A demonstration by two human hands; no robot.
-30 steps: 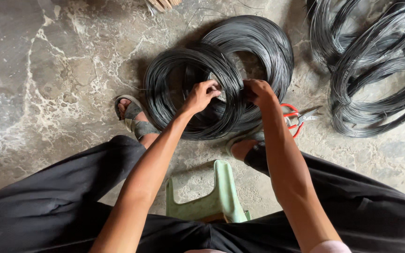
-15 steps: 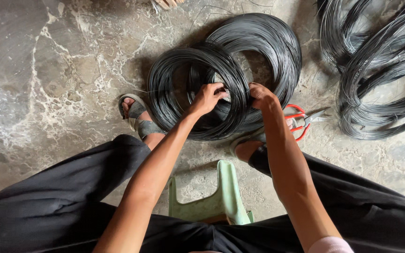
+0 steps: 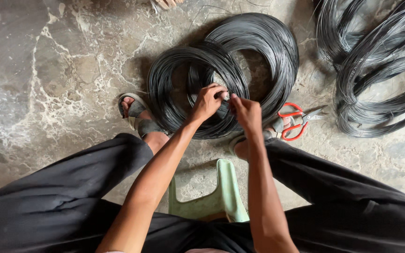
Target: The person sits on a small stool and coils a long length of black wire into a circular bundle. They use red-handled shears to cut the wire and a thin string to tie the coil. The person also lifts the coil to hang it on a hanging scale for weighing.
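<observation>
Two overlapping coils of black wire lie on the stone floor in front of me, a nearer coil [image 3: 169, 93] and a larger one [image 3: 277, 51] behind it. My left hand [image 3: 208, 102] and my right hand [image 3: 245, 112] meet above the nearer coil's right side, fingertips pinched together on a strand of its wire. Both hands hover close to each other, almost touching. What exactly sits between the fingertips is too small to tell beyond thin wire.
Red-handled scissors [image 3: 298, 122] lie on the floor right of my right hand. More black wire coils [image 3: 376, 79] are heaped at the upper right. I sit on a pale green stool [image 3: 221, 197], sandalled feet [image 3: 137, 115] either side. Another person's toes [image 3: 167, 3] show at top.
My hands have drawn closer together, from spread apart on the coil to pinching at one spot. The view shifted slightly.
</observation>
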